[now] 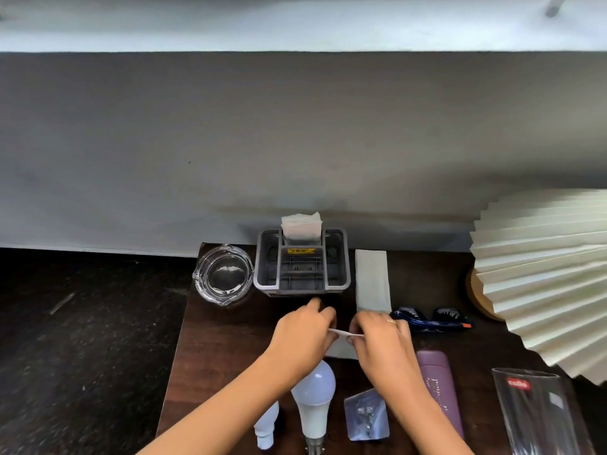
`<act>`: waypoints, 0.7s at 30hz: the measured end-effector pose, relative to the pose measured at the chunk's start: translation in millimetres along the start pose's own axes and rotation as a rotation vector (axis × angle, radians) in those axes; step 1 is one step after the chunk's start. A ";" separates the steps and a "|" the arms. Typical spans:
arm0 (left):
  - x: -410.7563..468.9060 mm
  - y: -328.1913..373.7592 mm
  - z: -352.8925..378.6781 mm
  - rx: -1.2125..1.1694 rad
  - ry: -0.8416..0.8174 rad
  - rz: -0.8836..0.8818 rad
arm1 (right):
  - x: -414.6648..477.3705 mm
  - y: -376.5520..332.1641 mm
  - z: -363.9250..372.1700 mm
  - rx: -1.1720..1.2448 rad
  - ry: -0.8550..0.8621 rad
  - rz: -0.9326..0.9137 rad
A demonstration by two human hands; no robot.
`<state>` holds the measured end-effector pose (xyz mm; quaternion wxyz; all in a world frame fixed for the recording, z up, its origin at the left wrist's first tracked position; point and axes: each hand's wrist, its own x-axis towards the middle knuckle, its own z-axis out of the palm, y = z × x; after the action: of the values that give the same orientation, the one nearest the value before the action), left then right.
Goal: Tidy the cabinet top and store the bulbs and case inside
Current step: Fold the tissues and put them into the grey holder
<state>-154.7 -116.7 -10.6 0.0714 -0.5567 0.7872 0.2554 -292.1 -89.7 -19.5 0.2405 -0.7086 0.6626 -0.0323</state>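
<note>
Fingers of our left hand (303, 326) and right hand (377, 333) curl and pinch one white tissue (341, 349) over the cabinet top (223, 339); large bulb (315, 389) and small bulb (267, 421) lie near our left wrist.

White bulbs (313, 399) (both flat) near purple case (440, 395)

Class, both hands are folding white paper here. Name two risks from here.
1. The large white bulb and small white bulb lie loose by the forearm of the left hand; pulling back could roll them off the dark wooden cabinet top.
2. The clear glass ashtray sits at that top's left edge; a nudge might topple it.
</note>
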 end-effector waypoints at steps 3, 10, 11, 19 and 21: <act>-1.3 4.0 -12.5 -0.182 0.017 -0.066 | -7.5 7.6 -12.6 0.297 -0.004 0.104; 1.3 28.6 -19.6 -0.610 -0.024 -0.247 | -2.3 23.9 -42.9 0.914 0.204 0.420; 2.0 35.3 -18.0 -0.678 -0.035 -0.272 | 1.0 25.6 -45.4 0.973 0.242 0.459; 23.9 83.8 -3.5 -0.710 0.197 -0.287 | 48.7 27.4 -44.9 0.870 0.324 0.662; 29.3 90.6 -3.2 -0.694 0.206 -0.321 | 59.0 28.0 -43.7 0.858 0.266 0.692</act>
<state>-247.7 -120.2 9.8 -0.1612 -0.6863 0.5604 0.4347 -326.8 -159.2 -7.8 0.4182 -0.2788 0.8082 -0.3070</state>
